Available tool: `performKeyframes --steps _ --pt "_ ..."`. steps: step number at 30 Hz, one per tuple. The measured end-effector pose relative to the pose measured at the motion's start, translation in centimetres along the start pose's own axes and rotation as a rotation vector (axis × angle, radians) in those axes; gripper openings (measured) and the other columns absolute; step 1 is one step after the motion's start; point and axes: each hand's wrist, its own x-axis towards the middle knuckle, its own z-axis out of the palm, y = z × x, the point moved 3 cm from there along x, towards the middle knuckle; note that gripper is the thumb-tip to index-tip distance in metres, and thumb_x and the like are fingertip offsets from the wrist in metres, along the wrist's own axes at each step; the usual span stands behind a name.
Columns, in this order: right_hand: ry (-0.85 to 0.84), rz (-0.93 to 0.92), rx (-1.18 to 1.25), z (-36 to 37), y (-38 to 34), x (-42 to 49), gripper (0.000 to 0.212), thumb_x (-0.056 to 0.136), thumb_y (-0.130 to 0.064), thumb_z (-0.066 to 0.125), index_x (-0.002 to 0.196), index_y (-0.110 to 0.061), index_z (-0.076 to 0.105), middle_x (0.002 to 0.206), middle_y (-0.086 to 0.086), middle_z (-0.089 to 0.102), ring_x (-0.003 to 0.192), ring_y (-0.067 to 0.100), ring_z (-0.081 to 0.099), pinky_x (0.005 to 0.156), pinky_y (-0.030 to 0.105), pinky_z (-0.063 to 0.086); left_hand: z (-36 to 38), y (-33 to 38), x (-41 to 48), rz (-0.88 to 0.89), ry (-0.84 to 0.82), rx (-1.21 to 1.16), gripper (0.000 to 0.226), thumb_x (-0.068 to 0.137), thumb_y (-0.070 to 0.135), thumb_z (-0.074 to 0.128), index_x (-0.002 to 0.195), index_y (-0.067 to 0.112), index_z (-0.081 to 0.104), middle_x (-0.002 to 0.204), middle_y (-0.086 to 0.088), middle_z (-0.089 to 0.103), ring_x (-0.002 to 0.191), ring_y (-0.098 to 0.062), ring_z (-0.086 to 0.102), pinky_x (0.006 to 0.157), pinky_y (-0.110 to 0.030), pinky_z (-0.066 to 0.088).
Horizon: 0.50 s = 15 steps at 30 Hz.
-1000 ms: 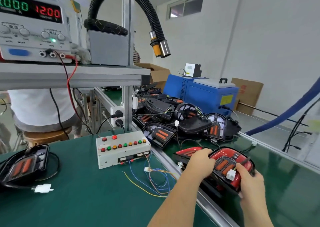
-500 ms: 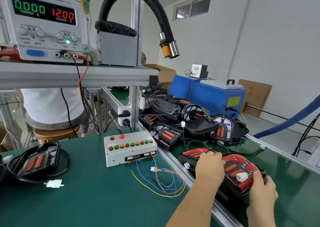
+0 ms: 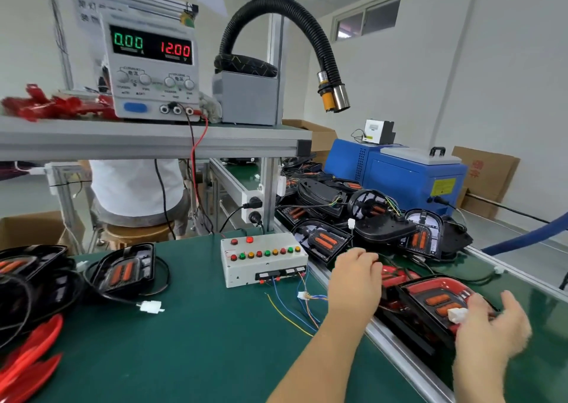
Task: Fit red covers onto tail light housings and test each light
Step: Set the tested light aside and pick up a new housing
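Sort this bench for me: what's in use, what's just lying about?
In use: red-covered black tail light, its white plastic plug, white test box with coloured buttons, grey power supply.
Lying about: blue metal cabinet, black corrugated hose, brown cardboard box.

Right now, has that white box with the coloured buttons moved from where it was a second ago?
No. The button box still sits at the foot of the socket post, beside the conveyor rail; only the camera shifted.

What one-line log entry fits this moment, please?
tail light: red cover on, on conveyor belt | left hand: grips its end | right hand: by white connector
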Motion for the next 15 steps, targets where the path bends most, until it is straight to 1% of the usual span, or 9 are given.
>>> performKeyframes --steps 2,4,6,8,10,11,12,14,15 --pt "-0.079 -0.121 0.054 1.5 -2.7 -2.9 0.047 0.092 -0.022 0.054 0.139 -0.016 0.048 0.148 0.010 0.036 0.140 0.028 0.028 0.115 0.054 0.022 -3.8 -2.3 -0.6 -0.066 0.146 -0.090 0.033 0.101 0.023 0.039 0.123 0.015 0.063 0.125 0.003 0.056 0.117 -0.013 0.046 0.105 -0.026 0.036" --pt "-0.215 -0.261 0.125 3.7 -5.5 -6.9 0.038 0.095 -0.016 0.052 0.133 -0.018 0.054 0.145 0.001 0.041 0.140 0.020 0.028 0.116 0.048 0.021 -7.8 -5.0 -1.8 -0.183 0.305 -0.204 0.030 0.100 0.020 0.040 0.117 0.019 0.064 0.119 0.007 0.057 0.112 -0.009 0.048 0.096 -0.024 0.039" --pt "-0.414 -0.366 0.213 6.3 -8.1 -11.8 0.029 0.096 -0.014 0.051 0.123 -0.019 0.062 0.134 -0.007 0.051 0.134 0.014 0.037 0.113 0.038 0.027 -11.7 -8.0 -3.5 -0.327 0.483 -0.343 0.027 0.100 0.018 0.040 0.110 0.025 0.064 0.112 0.009 0.056 0.103 -0.006 0.052 0.085 -0.021 0.041" --pt "-0.676 -0.366 0.248 9.2 -10.1 -16.8 0.024 0.098 -0.015 0.052 0.110 -0.032 0.065 0.119 -0.016 0.061 0.117 0.002 0.051 0.099 0.024 0.038 -15.3 -11.1 -5.7 -0.474 0.671 -0.459 0.028 0.099 0.017 0.039 0.103 0.030 0.062 0.107 0.010 0.055 0.095 -0.003 0.054 0.077 -0.020 0.041" --pt "-0.990 -0.283 0.196 12.6 -11.3 -21.5 0.022 0.098 -0.022 0.054 0.098 -0.041 0.064 0.104 -0.021 0.067 0.097 -0.010 0.058 0.080 0.012 0.041 -18.1 -13.9 -8.2 -0.621 0.844 -0.599 0.028 0.099 0.015 0.039 0.103 0.029 0.062 0.107 0.009 0.057 0.096 -0.006 0.056 0.081 -0.025 0.045" --pt "-1.130 -0.229 0.171 14.3 -11.5 -23.6 0.021 0.097 -0.022 0.054 0.095 -0.041 0.064 0.099 -0.019 0.068 0.091 -0.009 0.060 0.074 0.010 0.043 -19.1 -15.0 -9.5 -0.683 0.911 -0.668 0.027 0.098 0.014 0.039 0.106 0.026 0.062 0.107 0.007 0.058 0.097 -0.010 0.057 0.084 -0.031 0.047" --pt "-1.245 -0.185 0.146 16.0 -11.6 -25.6 0.021 0.097 -0.020 0.054 0.093 -0.038 0.064 0.095 -0.014 0.069 0.088 -0.004 0.062 0.074 0.014 0.046 -19.8 -15.9 -10.5 -0.727 0.967 -0.714 0.026 0.098 0.013 0.040 0.109 0.023 0.062 0.106 0.005 0.060 0.096 -0.013 0.058 0.087 -0.035 0.047" --pt "-1.400 -0.158 0.064 19.1 -11.9 -29.5 0.017 0.097 -0.021 0.053 0.093 -0.032 0.065 0.091 -0.007 0.070 0.090 0.010 0.066 0.081 0.029 0.052 -20.9 -16.9 -12.4 -0.758 1.062 -0.763 0.025 0.097 0.012 0.042 0.110 0.022 0.061 0.100 0.004 0.062 0.089 -0.015 0.059 0.082 -0.035 0.048" --pt "-1.464 -0.149 0.031 20.4 -12.3 -31.4 0.014 0.097 -0.022 0.054 0.092 -0.030 0.064 0.090 -0.004 0.070 0.087 0.014 0.066 0.081 0.034 0.053 -21.5 -17.1 -13.0 -0.752 1.110 -0.782 0.024 0.097 0.012 0.043 0.109 0.022 0.061 0.097 0.004 0.062 0.084 -0.013 0.059 0.077 -0.033 0.048"
